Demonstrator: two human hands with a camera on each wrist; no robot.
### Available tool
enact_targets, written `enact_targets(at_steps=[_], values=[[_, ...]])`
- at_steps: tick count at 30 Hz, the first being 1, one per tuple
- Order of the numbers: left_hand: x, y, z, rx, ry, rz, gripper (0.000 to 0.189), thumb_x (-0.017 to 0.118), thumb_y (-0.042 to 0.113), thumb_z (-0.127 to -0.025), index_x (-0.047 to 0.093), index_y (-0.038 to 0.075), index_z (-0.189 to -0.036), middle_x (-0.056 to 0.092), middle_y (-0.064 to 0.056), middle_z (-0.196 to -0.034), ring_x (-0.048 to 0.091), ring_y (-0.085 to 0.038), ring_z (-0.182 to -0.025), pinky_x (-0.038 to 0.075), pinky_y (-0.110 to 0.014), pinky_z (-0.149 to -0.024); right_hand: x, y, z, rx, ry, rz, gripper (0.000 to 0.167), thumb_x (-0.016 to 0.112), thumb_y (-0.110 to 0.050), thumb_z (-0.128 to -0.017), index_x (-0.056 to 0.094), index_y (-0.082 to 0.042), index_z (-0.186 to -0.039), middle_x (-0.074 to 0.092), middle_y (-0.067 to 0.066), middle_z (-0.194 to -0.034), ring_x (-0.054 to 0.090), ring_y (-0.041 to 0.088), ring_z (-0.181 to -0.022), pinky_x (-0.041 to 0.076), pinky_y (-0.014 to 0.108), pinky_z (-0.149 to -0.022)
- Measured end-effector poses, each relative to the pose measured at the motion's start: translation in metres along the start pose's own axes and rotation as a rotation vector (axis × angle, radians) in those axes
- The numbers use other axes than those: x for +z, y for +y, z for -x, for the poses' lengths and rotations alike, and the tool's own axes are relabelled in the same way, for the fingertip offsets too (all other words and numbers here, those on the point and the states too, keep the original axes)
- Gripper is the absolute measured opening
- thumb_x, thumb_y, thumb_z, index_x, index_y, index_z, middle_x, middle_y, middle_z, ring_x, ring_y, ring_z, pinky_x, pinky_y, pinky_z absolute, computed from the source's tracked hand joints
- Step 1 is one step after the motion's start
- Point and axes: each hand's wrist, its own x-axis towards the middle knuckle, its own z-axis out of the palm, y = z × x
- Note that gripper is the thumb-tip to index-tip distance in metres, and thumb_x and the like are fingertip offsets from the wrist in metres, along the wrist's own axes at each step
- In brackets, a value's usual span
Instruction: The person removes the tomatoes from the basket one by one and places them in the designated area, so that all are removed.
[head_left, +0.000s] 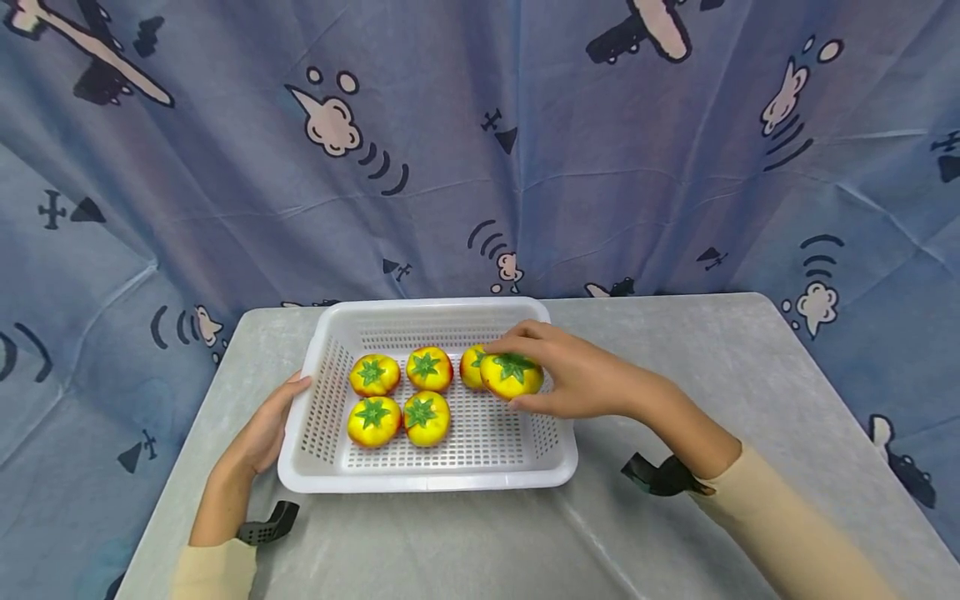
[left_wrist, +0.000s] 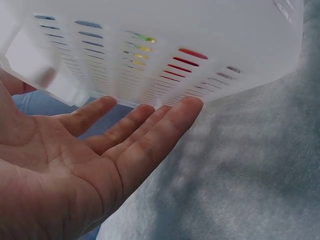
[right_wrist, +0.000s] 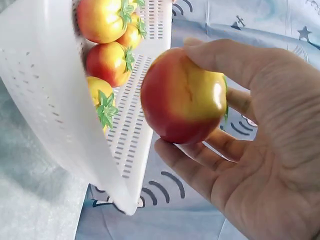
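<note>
A white plastic basket [head_left: 427, 482] with slotted walls stands on the table. Several yellow-red fruits with green star-shaped tops, like tomatoes or persimmons, lie inside; the front-left fruit [head_left: 373, 422] is one. My right hand [head_left: 573, 371] grips another such fruit [right_wrist: 182, 97] between thumb and fingers, over the basket's right part. In the head view this held fruit partly covers a fruit [head_left: 470, 367] behind it. At the left rim my left hand [head_left: 272, 421] holds the basket, thumb over the edge, fingertips [left_wrist: 190, 106] against the outer wall.
The grey-covered table [head_left: 675, 333] reaches past the basket on both sides and in front. A blue patterned curtain [head_left: 450, 167] hangs behind it. Dark straps with mounts, such as the right wrist strap [head_left: 660, 475], sit on both wrists.
</note>
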Motion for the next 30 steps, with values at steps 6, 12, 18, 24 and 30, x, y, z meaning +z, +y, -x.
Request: enact_targets(at_steps=[6,12,18,24,30], values=[[0.000,-0.001,0.001,-0.004,-0.006,-0.001,0.070,0.020,0.052,-0.114,-0.006,0.023,-0.172,0.014,-0.027,-0.175,0.037,-0.045,-0.150,0.051,-0.046,-0.104,0.003,0.011,0.007,0.057,0.066,-0.044,0.072,0.088,-0.028,-0.089,0.055,-0.026,-0.153,0.056,0.004,-0.150,0.057,0.027,-0.135,0.052,0.054,-0.111],[0.001,-0.001,0.001,-0.013,0.001,0.005,0.070,0.021,0.052,-0.113,-0.006,0.024,-0.172,0.014,-0.026,-0.175,0.036,-0.045,-0.151,0.051,-0.046,-0.104,0.007,0.026,0.017,0.077,0.170,-0.066,0.070,0.086,-0.027,-0.090,0.054,-0.026,-0.153,0.051,0.008,-0.156,0.054,0.032,-0.138,0.051,0.062,-0.109],[0.002,0.000,0.001,-0.024,0.008,0.006,0.071,0.021,0.054,-0.113,-0.007,0.026,-0.171,0.012,-0.026,-0.175,0.035,-0.048,-0.152,0.052,-0.048,-0.104,0.012,0.040,0.029,0.106,0.270,-0.088,0.070,0.085,-0.023,-0.091,0.054,-0.022,-0.154,0.050,0.011,-0.154,0.052,0.034,-0.137,0.051,0.063,-0.108],[0.000,0.002,0.002,-0.010,0.008,0.008,0.070,0.020,0.052,-0.113,-0.007,0.024,-0.171,0.014,-0.026,-0.174,0.039,-0.043,-0.149,0.052,-0.044,-0.102,0.018,0.049,0.038,0.133,0.366,-0.102,0.069,0.085,-0.024,-0.092,0.054,-0.021,-0.153,0.052,0.011,-0.150,0.056,0.032,-0.131,0.053,0.061,-0.105],[0.000,0.003,0.002,-0.014,-0.008,0.012,0.071,0.020,0.053,-0.113,-0.010,0.025,-0.171,0.012,-0.026,-0.175,0.040,-0.041,-0.149,0.052,-0.043,-0.103,0.025,0.058,0.045,0.172,0.465,-0.104,0.070,0.085,-0.023,-0.092,0.053,-0.017,-0.153,0.054,0.012,-0.148,0.056,0.032,-0.128,0.053,0.057,-0.101]])
